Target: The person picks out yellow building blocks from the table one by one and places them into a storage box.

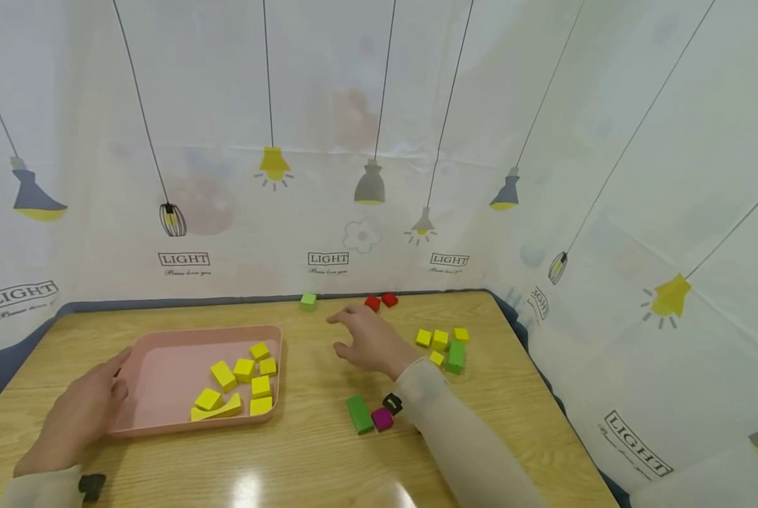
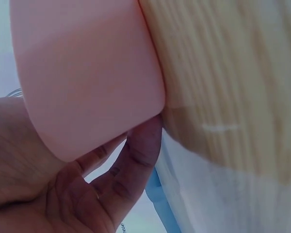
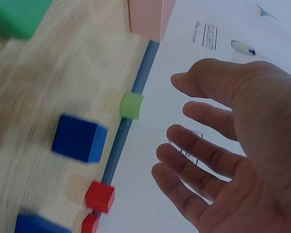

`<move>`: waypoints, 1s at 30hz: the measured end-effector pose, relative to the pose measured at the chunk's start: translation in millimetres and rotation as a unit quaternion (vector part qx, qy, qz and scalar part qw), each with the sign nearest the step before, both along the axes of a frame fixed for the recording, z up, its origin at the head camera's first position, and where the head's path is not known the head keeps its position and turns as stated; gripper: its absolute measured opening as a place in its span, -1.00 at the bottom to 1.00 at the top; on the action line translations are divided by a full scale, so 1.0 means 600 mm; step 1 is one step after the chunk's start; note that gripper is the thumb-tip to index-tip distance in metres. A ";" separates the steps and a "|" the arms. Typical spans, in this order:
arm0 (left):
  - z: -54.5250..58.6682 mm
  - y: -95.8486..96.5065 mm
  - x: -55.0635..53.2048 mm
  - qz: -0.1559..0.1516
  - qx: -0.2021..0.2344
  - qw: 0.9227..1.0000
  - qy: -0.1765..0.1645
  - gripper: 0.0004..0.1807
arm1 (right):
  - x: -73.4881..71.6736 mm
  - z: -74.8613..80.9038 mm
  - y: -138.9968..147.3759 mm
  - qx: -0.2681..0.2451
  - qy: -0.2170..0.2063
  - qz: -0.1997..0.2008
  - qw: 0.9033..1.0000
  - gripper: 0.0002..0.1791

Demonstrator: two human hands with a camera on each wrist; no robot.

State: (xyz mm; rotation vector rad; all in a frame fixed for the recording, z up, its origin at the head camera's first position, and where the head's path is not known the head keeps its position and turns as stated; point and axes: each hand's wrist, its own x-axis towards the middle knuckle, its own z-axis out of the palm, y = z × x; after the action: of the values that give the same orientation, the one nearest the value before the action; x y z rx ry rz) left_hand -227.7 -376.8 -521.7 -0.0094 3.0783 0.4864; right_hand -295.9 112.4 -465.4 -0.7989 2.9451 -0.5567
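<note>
Pink tray (image 1: 169, 374): on L side of desk (image 1: 309, 458), rounded corners, low walls.
Tray contents: 8 yellow pcs visible, i.e. 7 yellow blocks (image 1: 244, 370) + 1 long tapering yellow pc (image 1: 233, 405) by near wall; all bunched in tray's R half, some just beside each other.
L hand (image 1: 89, 406): at tray's L end, fingers curled against that wall, holding it.
R hand (image 1: 373, 342): above desk, R of tray; fingers spread & slightly bent, nothing in them.
Far edge: lt green cube (image 1: 308, 303) nr tray's far R corner; 2 red blocks (image 1: 389, 299) just past R hand.
Under/nr R hand: 2 blue blocks (image 3: 77, 138), seen in R wrist view only.
R cluster: 4 yellow cubes (image 1: 440, 341) on desk, outside tray, w/ green block (image 1: 456, 357) right beside.
Nr R sleeve (image 1: 461, 430): another green block (image 1: 360, 414) + purple block (image 1: 382, 419), side by side.
Backdrop: white sheet (image 1: 315, 85) w/ printed lamps & "LIGHT".
</note>
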 end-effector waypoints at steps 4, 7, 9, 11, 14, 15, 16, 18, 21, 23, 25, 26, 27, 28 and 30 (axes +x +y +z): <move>-0.002 -0.001 0.001 0.002 0.000 1.000 0.005 -0.26 | -0.001 -0.002 0.037 -0.001 -0.001 -0.021 1.000 -0.42; -0.003 -0.003 0.001 0.001 -0.002 1.000 0.013 -0.27 | -0.004 -0.004 0.064 -0.001 -0.006 -0.042 0.999 -0.43; -0.002 -0.003 0.001 0.000 -0.001 1.000 0.015 -0.27 | -0.007 -0.006 0.084 -0.003 -0.007 -0.057 0.998 -0.44; -0.002 -0.004 0.001 -0.001 -0.001 1.000 0.013 -0.27 | -0.011 -0.010 0.104 -0.003 -0.005 -0.071 0.997 -0.44; -0.002 -0.005 0.002 -0.004 -0.002 1.000 0.013 -0.27 | -0.017 -0.020 0.136 -0.002 0.007 -0.083 0.997 -0.45; -0.001 -0.005 0.002 -0.004 -0.003 1.000 0.014 -0.27 | -0.018 -0.023 0.147 0.000 0.013 -0.085 0.996 -0.46; -0.001 -0.005 0.003 -0.004 -0.004 1.000 0.013 -0.27 | -0.019 -0.026 0.157 -0.001 0.016 -0.086 0.996 -0.46; 0.000 -0.004 0.004 -0.003 -0.006 1.000 0.014 -0.27 | -0.020 -0.030 0.178 -0.001 0.024 -0.089 0.996 -0.47; 0.000 -0.001 0.004 -0.001 -0.008 1.000 0.012 -0.27 | -0.019 -0.033 0.207 0.000 0.025 -0.098 0.995 -0.46; 0.000 0.001 0.005 -0.001 -0.007 1.000 0.011 -0.27 | -0.018 -0.035 0.225 0.004 0.016 -0.110 0.994 -0.45; 0.000 0.003 0.005 0.000 -0.006 1.000 0.009 -0.26 | -0.020 -0.038 0.242 0.013 0.004 -0.121 0.993 -0.44; 0.000 0.003 0.006 0.001 -0.005 1.000 0.007 -0.26 | -0.020 -0.040 0.249 0.016 -0.002 -0.127 0.992 -0.43; 0.000 0.004 0.006 0.002 -0.003 1.000 0.007 -0.26 | -0.021 -0.042 0.256 0.021 -0.006 -0.133 0.991 -0.43; 0.000 0.004 0.007 0.002 -0.002 1.000 0.006 -0.26 | -0.022 -0.043 0.263 0.025 -0.009 -0.137 0.990 -0.44; 0.001 0.005 0.007 0.003 -0.004 1.000 0.009 -0.27 | -0.024 -0.046 0.276 0.032 -0.013 -0.140 0.990 -0.44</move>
State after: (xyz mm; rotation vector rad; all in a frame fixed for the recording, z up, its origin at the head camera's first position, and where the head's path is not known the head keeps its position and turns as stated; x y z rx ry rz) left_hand -223.4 -373.8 -521.2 -0.0150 3.0981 0.4781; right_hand -310.4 277.8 -493.2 -0.3689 3.0518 -0.4779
